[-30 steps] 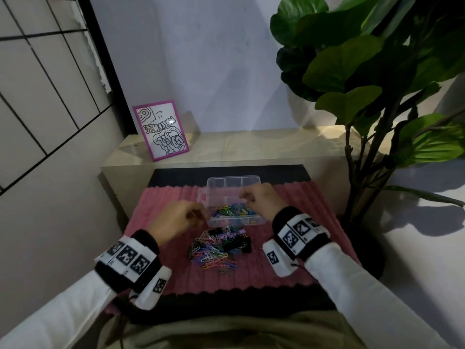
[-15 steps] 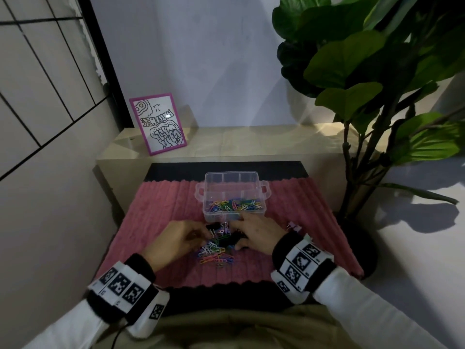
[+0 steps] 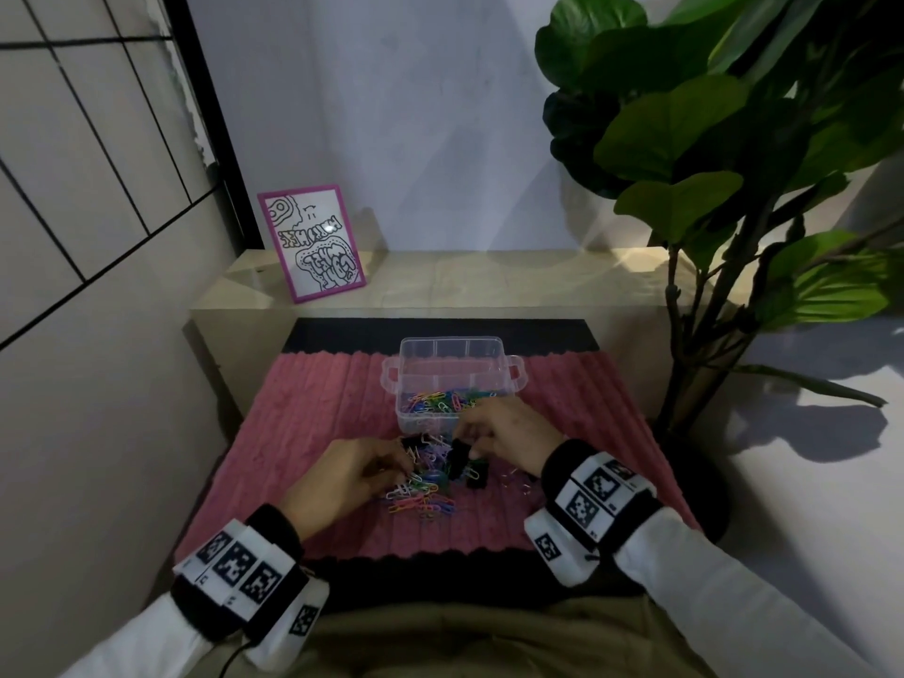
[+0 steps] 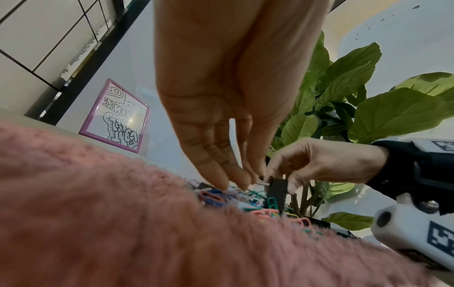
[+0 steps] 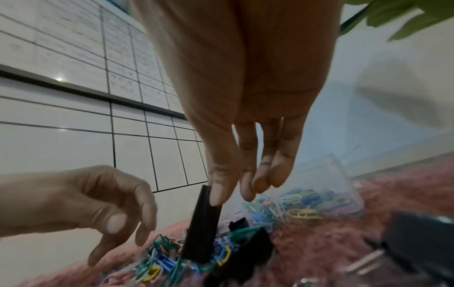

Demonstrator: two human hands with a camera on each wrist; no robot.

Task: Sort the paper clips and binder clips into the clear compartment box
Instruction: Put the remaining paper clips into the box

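Observation:
The clear compartment box (image 3: 508, 379) stands on a pink mat, its near section full of coloured paper clips (image 3: 440, 401). In front of it lies a mixed pile of paper clips (image 3: 423, 501) and black binder clips (image 3: 478, 476). My right hand (image 3: 464, 445) pinches one black binder clip (image 5: 201, 223) upright over the pile, thumb on its side. My left hand (image 3: 401, 469) reaches down with its fingertips (image 4: 224, 185) touching the paper clips (image 4: 213, 196); I see nothing held in it. The box (image 5: 343, 186) sits just beyond the right hand.
The pink ribbed mat (image 3: 303, 423) covers a black tabletop. A few loose clips (image 3: 516, 482) lie right of the pile. A framed drawing (image 3: 313, 242) leans on the ledge behind, and a large leafy plant (image 3: 709, 154) stands at the right. A tiled wall runs along the left.
Both hands came back from the box to the pile. The right hand has taken hold of a black binder clip, and the left fingers have lowered onto the paper clips.

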